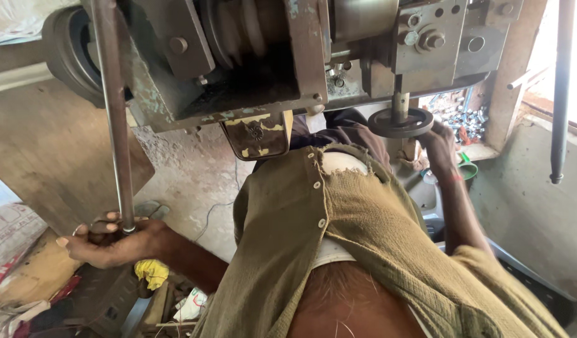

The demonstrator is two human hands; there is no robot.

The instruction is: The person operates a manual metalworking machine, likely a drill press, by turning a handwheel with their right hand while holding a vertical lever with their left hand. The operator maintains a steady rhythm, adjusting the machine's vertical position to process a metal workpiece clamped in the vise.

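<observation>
On the left side, low down, the left hand [110,241] was closed around the bottom end of a long metal rod [116,119]. The rod stood almost straight up and ran from the hand all the way to the top of the picture, in front of the old machine [263,56]. It looked thin, hard and stiff, so it likely would not bend, and it was probably a bit heavy for its width. Its smooth metal could slip, so the low end, where the fingers wrapped it, seemed a good place to hold it tight. Below the hand lay a yellow cloth [152,273] and some sacks [13,231].

Near the middle, the person's green shirt [338,238] filled much of the view, just under the rusty machine with its peeling paint.

Farther right, the right hand [440,145] reached up to a small round wheel [401,122] under the machine. The fingers touched its rim and seemed to curl on it, but I could not tell if they gripped it fully. The wheel looked hard and heavy, best held at its edge. A dark pole [560,87] hung down at the far right.
</observation>
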